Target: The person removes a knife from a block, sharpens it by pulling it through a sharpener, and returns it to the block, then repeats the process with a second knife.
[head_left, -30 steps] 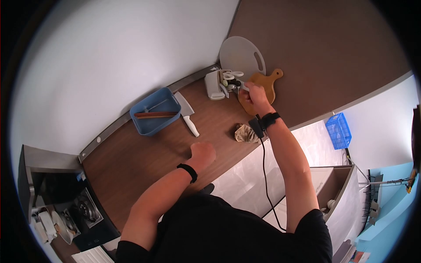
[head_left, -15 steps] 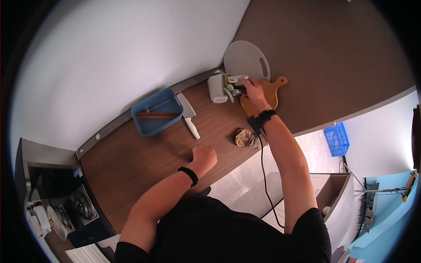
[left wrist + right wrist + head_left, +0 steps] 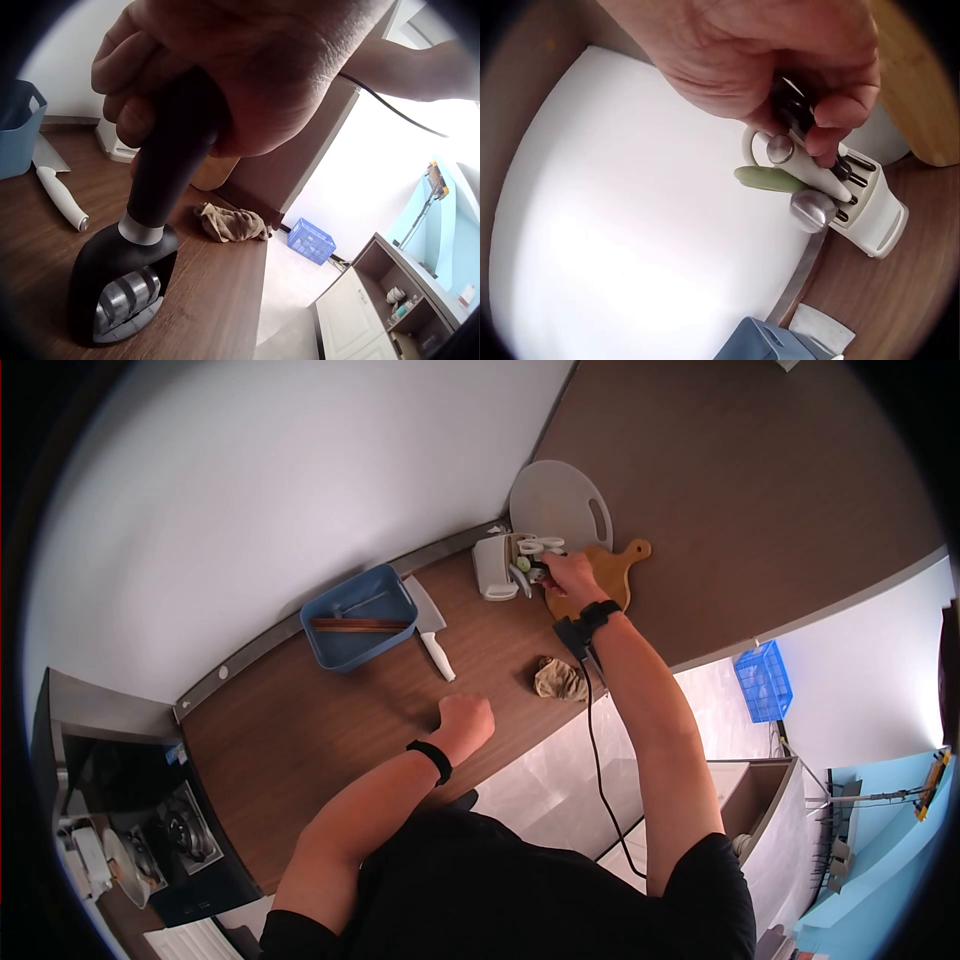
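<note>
Black handle [image 3: 793, 112] | at top of white knife block [image 3: 876, 216] | R hand [image 3: 780, 52] pinches it, thumb + fingers clamped | L hand [image 3: 247, 67] fisted round knife sharpener [image 3: 139, 255], standing on counter well fwd of block | step judged: grip at block; freeing handle calls for straight pull | no legible mkgs.

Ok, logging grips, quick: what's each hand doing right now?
Left hand grips the black knife sharpener by its handle.
Right hand pinches a black handle in the white knife block.
</note>
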Motion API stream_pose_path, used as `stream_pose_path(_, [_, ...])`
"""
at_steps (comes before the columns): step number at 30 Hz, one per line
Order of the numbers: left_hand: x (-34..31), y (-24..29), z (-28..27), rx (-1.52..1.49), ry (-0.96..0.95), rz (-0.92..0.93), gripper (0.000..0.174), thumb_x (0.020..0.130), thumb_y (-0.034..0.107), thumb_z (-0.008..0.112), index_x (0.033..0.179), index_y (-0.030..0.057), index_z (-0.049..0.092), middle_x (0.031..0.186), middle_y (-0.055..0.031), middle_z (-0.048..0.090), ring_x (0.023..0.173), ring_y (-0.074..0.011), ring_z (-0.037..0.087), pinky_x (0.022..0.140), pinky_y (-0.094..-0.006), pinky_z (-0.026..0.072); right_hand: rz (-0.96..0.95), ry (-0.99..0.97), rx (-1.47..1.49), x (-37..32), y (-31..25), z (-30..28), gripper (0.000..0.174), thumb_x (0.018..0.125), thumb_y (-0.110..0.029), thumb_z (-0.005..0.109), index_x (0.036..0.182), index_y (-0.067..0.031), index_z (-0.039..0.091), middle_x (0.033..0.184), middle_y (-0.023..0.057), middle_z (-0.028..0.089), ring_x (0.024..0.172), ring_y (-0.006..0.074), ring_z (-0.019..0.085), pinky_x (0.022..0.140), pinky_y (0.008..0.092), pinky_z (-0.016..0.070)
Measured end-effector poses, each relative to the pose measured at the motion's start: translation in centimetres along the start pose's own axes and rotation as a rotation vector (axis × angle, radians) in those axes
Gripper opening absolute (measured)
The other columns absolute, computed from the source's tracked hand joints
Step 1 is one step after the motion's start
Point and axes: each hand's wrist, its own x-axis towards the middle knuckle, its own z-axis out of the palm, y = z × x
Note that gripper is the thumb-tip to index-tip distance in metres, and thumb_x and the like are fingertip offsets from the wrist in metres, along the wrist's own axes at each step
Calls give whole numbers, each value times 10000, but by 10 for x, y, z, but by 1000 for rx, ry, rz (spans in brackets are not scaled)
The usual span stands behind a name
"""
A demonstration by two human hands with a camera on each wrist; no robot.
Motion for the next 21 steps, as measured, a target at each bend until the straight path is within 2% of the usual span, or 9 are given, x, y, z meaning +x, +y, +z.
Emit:
stream_pose_path(3, [0,0,1,1,1,-7,178,780,220,599,673,95,668,686,-100,655,667,-278,660,519,-414,477,-55,22,-19,3,2,1,335,786,-271,610,686,48,631,573,106,614,457,167,566,398,289,426])
stream_pose_path(6, [-1,-2,4,48,-15,64,159,767,202,598,674,95,669,700,-95,657,663,-271,657,513,-411,471,-100,149,-164,5,5,1,313,774,-258,605,760,52,643,569,102,618,480,167,589,428,293,449])
stream_pose_path(8, [-2,-4,7,55,14,91,153,762,195,596,671,97,669,705,-95,657,659,-270,654,512,-410,468,-302,273,-222,24,23,-2,325,776,-266,595,843,46,653,600,99,636,524,167,619,491,294,480])
stream_pose_path(12, [-1,-4,11,53,53,74,154,761,190,589,665,101,668,712,-94,657,648,-269,648,507,-412,463,-323,370,-153,-9,6,-9,331,788,-274,581,898,28,660,662,114,662,604,188,653,573,303,502])
stream_pose_path(14, [-1,-5,10,46,49,74,157,762,193,584,667,100,668,714,-97,658,646,-270,647,505,-415,463,-450,449,-316,-15,5,-17,325,805,-278,575,920,9,672,716,125,677,669,213,667,643,315,509])
stream_pose_path(15, [-1,-4,9,37,47,69,161,763,196,580,669,98,668,716,-101,658,644,-272,647,503,-418,462,-446,454,-315,-25,1,-20,325,805,-278,575,920,9,672,716,125,677,669,213,667,643,315,509])
stream_pose_path(17, [-1,-1,-2,35,-6,54,146,755,180,576,696,101,683,748,-104,669,692,-278,659,543,-417,482,-455,469,-299,-65,-15,-29,347,828,-303,526,909,2,669,858,224,661,829,389,642,716,388,510])
stream_pose_path(20, [0,-1,-10,8,-63,64,149,747,164,570,706,99,697,767,-117,679,731,-295,669,585,-419,503,-537,531,-270,-134,-25,-53,325,841,-281,538,920,6,666,823,233,649,738,342,660,671,375,503])
stream_pose_path(21, [0,-3,-11,-19,-64,80,156,746,164,568,691,95,696,753,-127,678,721,-305,667,586,-421,504,-510,532,-213,-148,-17,-60,321,857,-271,538,935,12,668,774,195,652,676,286,642,629,349,491])
